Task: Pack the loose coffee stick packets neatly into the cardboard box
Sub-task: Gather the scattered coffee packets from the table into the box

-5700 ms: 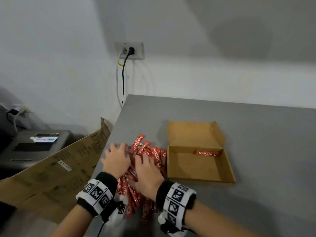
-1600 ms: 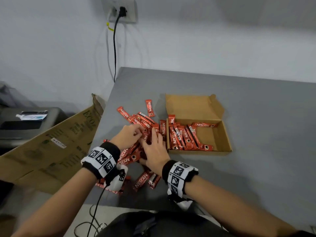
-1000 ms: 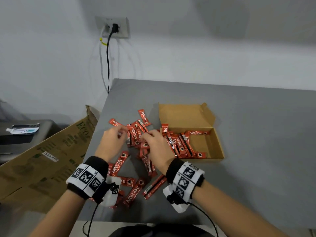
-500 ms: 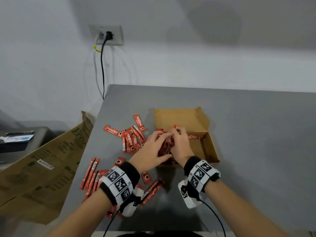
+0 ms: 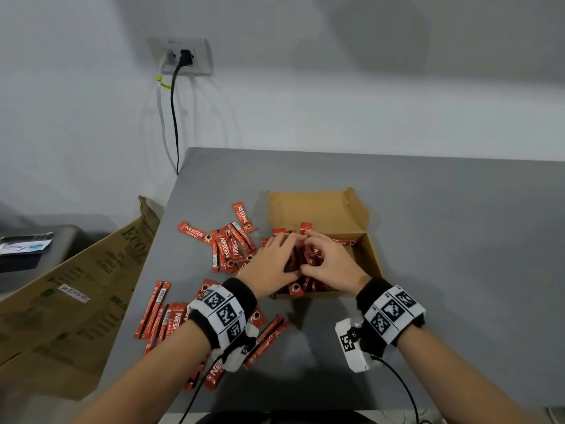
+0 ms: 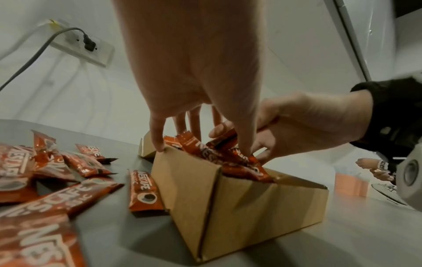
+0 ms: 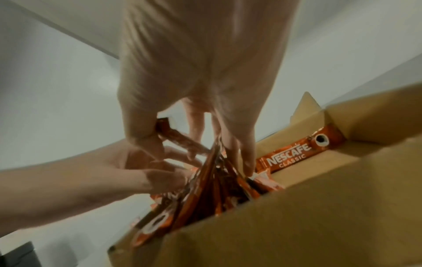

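An open cardboard box (image 5: pixel 371 255) sits mid-table with its lid (image 5: pixel 315 209) folded back. My left hand (image 5: pixel 276 258) and right hand (image 5: pixel 328 260) meet over its left half. Together they grip a bundle of red coffee stick packets (image 7: pixel 214 182) that stands partly inside the box. In the left wrist view, my left thumb (image 6: pixel 244 148) presses on the packets (image 6: pixel 230 157) and a fingertip touches the box's left wall (image 6: pixel 185 180). One packet (image 7: pixel 294 156) lies along the far wall. Loose packets (image 5: pixel 227 243) lie left of the box, more (image 5: pixel 159 313) near my left wrist.
The grey table (image 5: pixel 458 240) stretches bare to the right of the box. A large flattened carton (image 5: pixel 70 295) leans at the table's left edge. A wall socket with a black cable (image 5: pixel 183 58) is behind. Wrist camera cables hang off the front edge.
Both hands gathered packets from the pile left of the box, carried the bundle right, and now hold it lower inside the box's left half.
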Available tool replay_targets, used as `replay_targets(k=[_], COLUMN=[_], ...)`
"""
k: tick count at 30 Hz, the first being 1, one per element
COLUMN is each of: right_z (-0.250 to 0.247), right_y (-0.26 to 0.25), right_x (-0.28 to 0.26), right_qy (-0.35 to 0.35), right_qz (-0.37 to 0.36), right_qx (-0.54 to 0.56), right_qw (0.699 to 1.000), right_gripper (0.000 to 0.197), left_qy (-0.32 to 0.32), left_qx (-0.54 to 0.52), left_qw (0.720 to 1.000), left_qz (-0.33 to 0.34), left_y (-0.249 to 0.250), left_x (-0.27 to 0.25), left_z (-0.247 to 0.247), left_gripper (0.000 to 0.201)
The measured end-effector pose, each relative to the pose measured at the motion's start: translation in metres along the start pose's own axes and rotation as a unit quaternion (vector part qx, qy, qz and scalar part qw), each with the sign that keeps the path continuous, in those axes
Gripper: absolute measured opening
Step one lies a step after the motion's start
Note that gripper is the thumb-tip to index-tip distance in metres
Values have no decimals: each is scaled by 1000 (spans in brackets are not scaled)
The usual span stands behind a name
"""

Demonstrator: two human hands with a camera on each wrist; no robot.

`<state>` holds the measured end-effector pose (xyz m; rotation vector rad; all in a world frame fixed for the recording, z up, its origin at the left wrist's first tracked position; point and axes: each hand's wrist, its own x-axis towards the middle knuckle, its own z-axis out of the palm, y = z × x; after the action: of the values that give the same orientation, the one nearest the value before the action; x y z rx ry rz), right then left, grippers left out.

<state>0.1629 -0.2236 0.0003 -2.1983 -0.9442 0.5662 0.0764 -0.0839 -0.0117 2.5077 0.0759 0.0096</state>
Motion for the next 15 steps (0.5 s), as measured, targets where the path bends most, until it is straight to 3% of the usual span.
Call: replay_targets(k=[3,6,8,11,15], right_z=[5,6,6,4,-11], right_y=[3,11,13,10,27], right_x=[-1,-3,-3,0,1], right_qy=[21,71,57,60,193], right_qz=[-9,-12,-20,-35,12], right_qx=[52,141,160,107,-9], right_qw=[998,987,985,992,981], right_gripper=[43,42,45,41,24], left_qy=[4,20,22,46,111], left_qx=[-13,-10,1,11,46], left_qw=[1000,1000,1000,999,992], left_qz=[-6,4,11,26,-25], left_y=[0,-3,-5,-7,-14], left_x=[2,2,1,-2,-7], left_z=[-1,-3,-2,0,-3], left_gripper=[67,56,49,41,38])
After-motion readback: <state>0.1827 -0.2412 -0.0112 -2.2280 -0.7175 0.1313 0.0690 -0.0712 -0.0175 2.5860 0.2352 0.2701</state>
